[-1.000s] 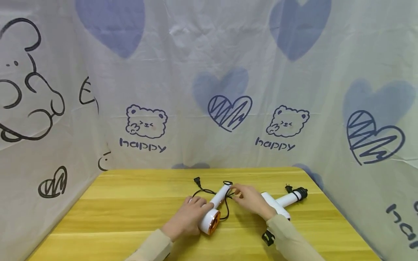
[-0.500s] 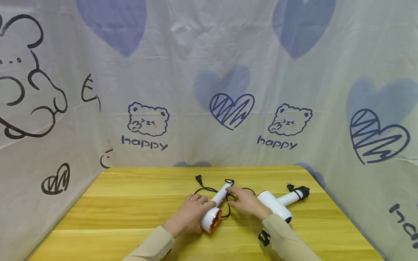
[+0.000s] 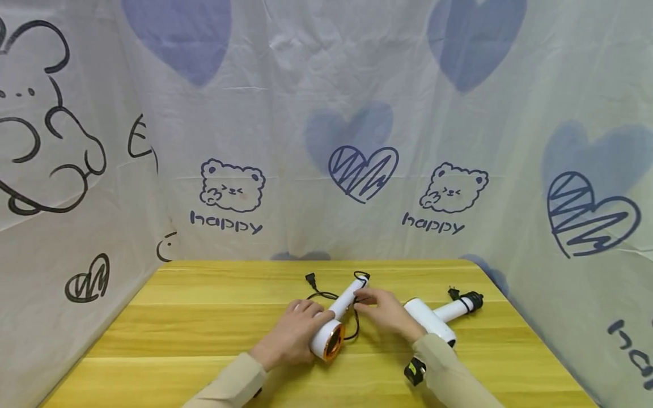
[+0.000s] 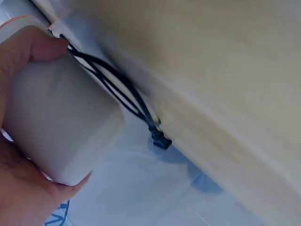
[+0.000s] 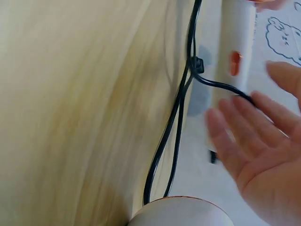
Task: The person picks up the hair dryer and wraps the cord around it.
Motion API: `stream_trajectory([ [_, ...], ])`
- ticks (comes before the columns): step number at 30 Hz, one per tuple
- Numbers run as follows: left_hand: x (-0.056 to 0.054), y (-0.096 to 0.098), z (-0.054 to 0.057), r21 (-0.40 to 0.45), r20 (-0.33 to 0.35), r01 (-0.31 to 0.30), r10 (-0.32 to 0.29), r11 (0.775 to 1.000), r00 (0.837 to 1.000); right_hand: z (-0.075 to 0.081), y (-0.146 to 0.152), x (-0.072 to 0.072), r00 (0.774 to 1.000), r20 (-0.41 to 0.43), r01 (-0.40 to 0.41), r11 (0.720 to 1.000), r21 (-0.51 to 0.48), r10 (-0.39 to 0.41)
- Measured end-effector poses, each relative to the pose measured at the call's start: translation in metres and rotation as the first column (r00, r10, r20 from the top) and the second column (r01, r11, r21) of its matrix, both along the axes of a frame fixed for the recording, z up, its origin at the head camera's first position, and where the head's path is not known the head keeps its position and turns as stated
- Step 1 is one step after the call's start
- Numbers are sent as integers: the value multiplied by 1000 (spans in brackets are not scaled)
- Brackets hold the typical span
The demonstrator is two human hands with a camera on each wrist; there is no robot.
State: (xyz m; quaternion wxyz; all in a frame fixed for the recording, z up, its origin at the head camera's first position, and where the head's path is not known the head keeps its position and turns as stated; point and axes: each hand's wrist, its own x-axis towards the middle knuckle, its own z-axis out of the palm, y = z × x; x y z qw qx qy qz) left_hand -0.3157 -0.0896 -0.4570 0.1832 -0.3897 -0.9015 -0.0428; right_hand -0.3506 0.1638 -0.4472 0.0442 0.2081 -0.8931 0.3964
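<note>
A white hair dryer [image 3: 347, 300] with an orange-ringed end is tilted up from the wooden table, its handle pointing to the back right. My left hand [image 3: 293, 337] grips its barrel [image 4: 61, 113], thumb and fingers on opposite sides. Beside the handle is my right hand [image 3: 385, 311], its fingers [image 5: 254, 127] extended and a little spread. The black power cord [image 5: 176, 136] runs alongside the handle, and one strand passes behind those fingers. Its plug [image 3: 310, 279] lies on the table behind the dryer.
A second white hair dryer [image 3: 427, 318] lies to the right, its cord [image 3: 474, 301] wound round the handle end. The right forearm partly overlaps it. A small black device [image 3: 414, 371] shows by the right sleeve. Printed curtains [image 3: 306, 226] enclose the wooden table [image 3: 204, 317].
The first dryer's handle end has risen and swung slightly right. My right hand has shifted slightly left, closer to the handle; my left hand keeps its hold.
</note>
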Motion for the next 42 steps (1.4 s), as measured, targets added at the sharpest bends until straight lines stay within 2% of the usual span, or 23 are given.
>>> stream_trajectory([
  [2, -2, -1, 3, 41, -47, 25, -23, 999, 999, 3, -1, -2, 998, 6, 61, 993, -99, -61],
  [4, -3, -2, 7, 73, -106, 57, -49, 996, 993, 9, -2, -2, 989, 37, 146, 969, -200, -142],
  [7, -4, -2, 14, 99, -190, 109, -88, 989, 978, 21, -4, -3, 965, 106, 262, 902, -343, -240],
  [9, -4, -1, 18, 106, -229, 141, -114, 984, 967, 29, -5, -3, 948, 141, 317, 858, -404, -284],
  [12, -3, -1, 22, 132, -249, 176, -139, 976, 958, 38, -4, -4, 940, 171, 341, 820, -460, -295],
  [15, -3, -3, 24, 213, -214, 201, -155, 956, 964, 44, -2, -4, 951, 202, 306, 804, -510, -233],
  [18, -1, -6, 25, 334, -146, 223, -183, 916, 972, 48, 2, -3, 959, 218, 271, 817, -508, -183],
  [20, 0, -7, 26, 434, -83, 245, -232, 867, 969, 51, 5, -3, 965, 221, 234, 830, -506, -138],
  [22, 1, -8, 29, 538, -9, 265, -309, 800, 951, 54, 10, -3, 973, 222, 171, 839, -516, -62],
  [23, 2, -8, 31, 594, 33, 265, -352, 760, 936, 56, 12, -3, 972, 234, 137, 830, -540, -8],
  [24, 2, -9, 33, 647, 75, 258, -396, 718, 915, 58, 15, -3, 967, 249, 101, 809, -578, 58],
  [27, 3, -12, 39, 780, 202, 165, -492, 604, 847, 65, 20, -4, 928, 306, 64, 719, -692, 213],
  [29, 2, -16, 43, 840, 279, 68, -536, 538, 797, 69, 22, -5, 905, 350, 102, 675, -730, 241],
  [31, 1, -20, 45, 882, 340, -34, -584, 471, 737, 70, 23, -7, 894, 379, 144, 648, -748, 238],
  [32, 1, -22, 45, 893, 367, -86, -605, 442, 706, 70, 24, -7, 891, 390, 162, 639, -752, 232],
  [34, -1, -24, 44, 905, 408, -187, -657, 382, 634, 69, 24, -7, 888, 404, 188, 629, -754, 220],
  [36, -2, -25, 42, 905, 426, -273, -697, 327, 577, 67, 24, -7, 886, 404, 192, 611, -768, 230],
  [39, -5, -27, 38, 890, 436, -369, -737, 269, 517, 66, 23, -6, 877, 402, 182, 589, -787, 265],
  [41, -7, -29, 36, 881, 428, -415, -756, 227, 495, 66, 23, -5, 869, 402, 172, 587, -791, 287],
  [42, -7, -30, 35, 875, 425, -439, -761, 207, 489, 66, 23, -4, 866, 405, 169, 589, -790, 294],
])
